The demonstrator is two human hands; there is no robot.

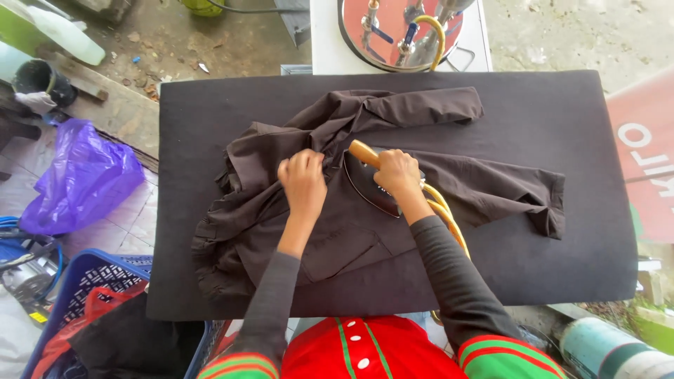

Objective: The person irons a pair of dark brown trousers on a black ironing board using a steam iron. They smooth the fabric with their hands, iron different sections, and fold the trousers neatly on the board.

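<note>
The 2 grey-sleeved forearms reach out from the red top to a dark brown shirt (365,203) on the black ironing pad (562,119). Most of it looks creased, so ironing seems early. The left hand (303,181) presses fabric flat; the right hand (397,173), just beside, grips the iron's wooden handle (363,151).

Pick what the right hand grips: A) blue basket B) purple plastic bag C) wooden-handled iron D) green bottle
C: the right hand is closed round the wooden handle of the iron, which sits on the dark garment while the left hand presses the cloth beside it.
</note>
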